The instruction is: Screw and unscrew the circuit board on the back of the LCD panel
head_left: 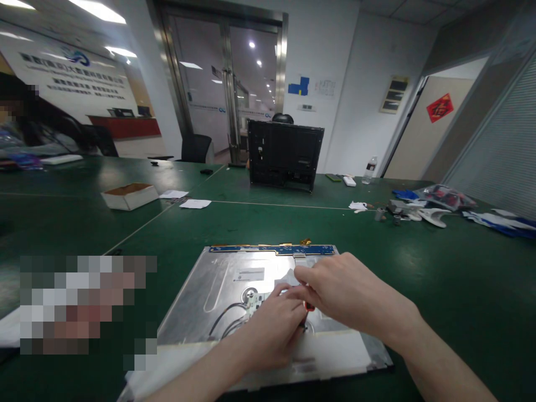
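Observation:
A silver LCD panel [221, 273] lies face down in front of me, with a long blue circuit strip [247, 250] along its far edge. My left hand [274, 315] rests low over the panel's middle, its fingers curled beside a small pale circuit board [254, 302] with dark cables. Close against it, my right hand [330, 282] is closed, fingers bent down toward the left fingertips. A small red piece [309, 306] shows between the two hands; its kind is hidden by the fingers. What each hand grips cannot be made out.
On the green table [234, 223] a black monitor housing [287, 153] stands upright at the back. An open white box [130, 196] and papers [195, 204] lie left. Loose parts [400, 209], a plastic bag [446, 196] and a bottle [370, 170] are right. Another person sits far left.

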Available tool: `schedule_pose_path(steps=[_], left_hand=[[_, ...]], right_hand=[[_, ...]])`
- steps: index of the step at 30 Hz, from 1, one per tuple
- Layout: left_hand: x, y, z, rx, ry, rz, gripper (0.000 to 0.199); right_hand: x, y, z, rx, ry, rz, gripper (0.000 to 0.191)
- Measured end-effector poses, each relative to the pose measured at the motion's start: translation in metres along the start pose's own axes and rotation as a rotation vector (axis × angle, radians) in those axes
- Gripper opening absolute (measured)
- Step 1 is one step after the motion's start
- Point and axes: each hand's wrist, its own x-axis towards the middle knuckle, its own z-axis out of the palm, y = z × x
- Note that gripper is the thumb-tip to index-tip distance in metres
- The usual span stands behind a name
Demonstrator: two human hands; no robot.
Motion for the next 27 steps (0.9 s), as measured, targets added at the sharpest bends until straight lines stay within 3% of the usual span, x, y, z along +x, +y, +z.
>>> schedule_pose_path(steps=[4, 8, 16, 22, 27], left_hand=[[-0.001, -0.001, 0.001, -0.002, 0.004, 0.002, 0.012], [-0.002, -0.002, 0.005, 0.027, 0.017, 0.007, 0.015], [-0.001, -0.002, 0.004, 0.045, 0.008, 0.014, 0.018], [0.0, -0.001, 0.003, 0.005, 0.022, 0.003, 0.007], [-0.001, 0.0, 0.002, 0.005, 0.014, -0.006, 0.006]], right_hand=[[-0.001, 0.002, 0.0, -0.001, 0.012, -0.02, 0.024], [-0.005, 0.009, -0.001, 0.075, 0.016, -0.083, 0.009], [-0.009, 0.013, -0.007, 0.203, -0.064, -0.191, 0.018], [-0.001, 0.007, -0.001, 0.069, 0.004, 0.01, 0.011], [0.002, 0.008, 0.001, 0.007, 0.006, 0.023, 0.026]])
